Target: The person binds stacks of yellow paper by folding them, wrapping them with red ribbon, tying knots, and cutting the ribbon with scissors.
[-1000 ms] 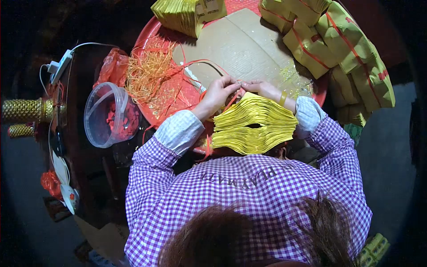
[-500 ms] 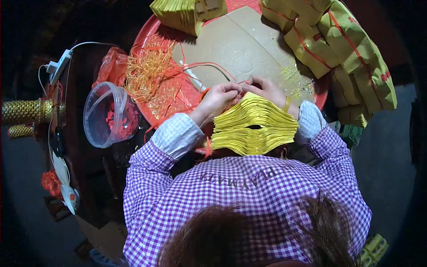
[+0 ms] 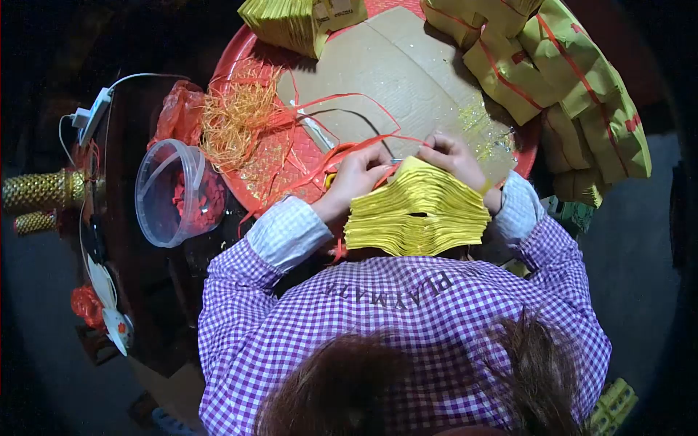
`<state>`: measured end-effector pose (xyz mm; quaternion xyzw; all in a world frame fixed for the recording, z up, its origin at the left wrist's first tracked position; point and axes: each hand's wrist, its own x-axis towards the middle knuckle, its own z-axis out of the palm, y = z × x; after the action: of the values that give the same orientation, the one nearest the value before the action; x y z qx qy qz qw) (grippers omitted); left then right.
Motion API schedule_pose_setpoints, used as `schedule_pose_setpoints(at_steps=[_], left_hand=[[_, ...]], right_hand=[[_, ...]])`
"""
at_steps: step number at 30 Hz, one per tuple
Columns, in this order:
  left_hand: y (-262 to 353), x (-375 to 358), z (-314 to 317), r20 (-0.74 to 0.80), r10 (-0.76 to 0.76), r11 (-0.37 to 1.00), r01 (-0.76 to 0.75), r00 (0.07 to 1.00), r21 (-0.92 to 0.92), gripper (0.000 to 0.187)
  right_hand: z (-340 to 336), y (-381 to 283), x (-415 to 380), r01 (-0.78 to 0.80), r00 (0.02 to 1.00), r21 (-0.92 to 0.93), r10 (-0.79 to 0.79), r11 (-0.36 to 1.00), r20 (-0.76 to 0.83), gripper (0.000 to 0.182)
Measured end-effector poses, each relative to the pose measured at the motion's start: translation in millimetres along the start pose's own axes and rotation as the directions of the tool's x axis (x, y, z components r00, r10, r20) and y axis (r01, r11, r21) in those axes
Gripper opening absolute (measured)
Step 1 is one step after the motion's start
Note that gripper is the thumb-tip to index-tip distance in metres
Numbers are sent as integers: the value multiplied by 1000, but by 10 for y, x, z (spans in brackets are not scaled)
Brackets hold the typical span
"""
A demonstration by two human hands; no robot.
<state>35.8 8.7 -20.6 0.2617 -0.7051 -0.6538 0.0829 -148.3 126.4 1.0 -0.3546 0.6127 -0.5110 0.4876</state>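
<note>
- The right hand (image 3: pixel 456 161) pinches a thin red ribbon (image 3: pixel 393 136).
- The left hand (image 3: pixel 358 178) is curled; I can't tell what it grips.
- The yellow paper stack (image 3: pixel 418 200) sits between the checked sleeves (image 3: pixel 243 265).

Orange item (image 3: pixel 337 152) part hid nr L fingers (image 3: pixel 374 155), hair (image 3: pixel 331 385) cut off @ btm edge
</note>
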Motion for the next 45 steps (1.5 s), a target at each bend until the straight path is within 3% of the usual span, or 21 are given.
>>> schedule_pose_setpoints(at_steps=[6, 8, 10, 11, 15, 21, 26, 30, 36, 40, 45], left_hand=[[252, 169, -61, 110, -122, 970, 142, 986, -196, 6], [195, 257, -10, 250, -215, 784, 319, 944, -532, 8], [153, 324, 28, 409, -242, 460, 475, 880, -751, 11], [154, 334, 40, 415, -241, 463, 479, 878, -746, 11], [125, 192, 101, 381, -142, 207, 404, 914, -891, 10], [87, 169, 94, 371, -137, 229, 394, 919, -890, 8], [125, 188, 61, 441, -148, 308, 465, 885, -830, 9], [138, 49, 80, 379, -175, 333, 416, 909, -846, 9], [10, -42, 81, 381, -199, 277, 425, 903, -862, 9], [180, 6, 102, 314, -321, 447, 436, 893, -781, 9], [221, 1, 102, 296, -320, 459, 420, 900, -783, 9]], right_hand=[[-31, 258, -31, -121, 992, -46, 122, 992, 31, 19], [-29, 336, -29, -62, 997, -88, 65, 994, 30, 19], [-37, 384, -24, -3, 999, -128, 7, 992, 31, 18], [-46, 382, -28, -2, 1000, -126, 5, 992, 24, 18], [31, 339, -71, -71, 997, 115, 74, 991, -22, 14], [94, 162, -131, -146, 987, 329, 161, 933, -18, 11], [118, 11, -69, -70, 997, 540, 68, 839, 24, 13], [111, 186, -47, -174, 984, 645, 147, 744, 97, 17], [73, 259, -99, 22, 995, 591, 43, 806, -96, 18], [63, -214, -106, -327, 941, 366, 337, 871, 38, 16], [17, 47, -139, -209, 972, 138, 189, 968, 142, 14]])
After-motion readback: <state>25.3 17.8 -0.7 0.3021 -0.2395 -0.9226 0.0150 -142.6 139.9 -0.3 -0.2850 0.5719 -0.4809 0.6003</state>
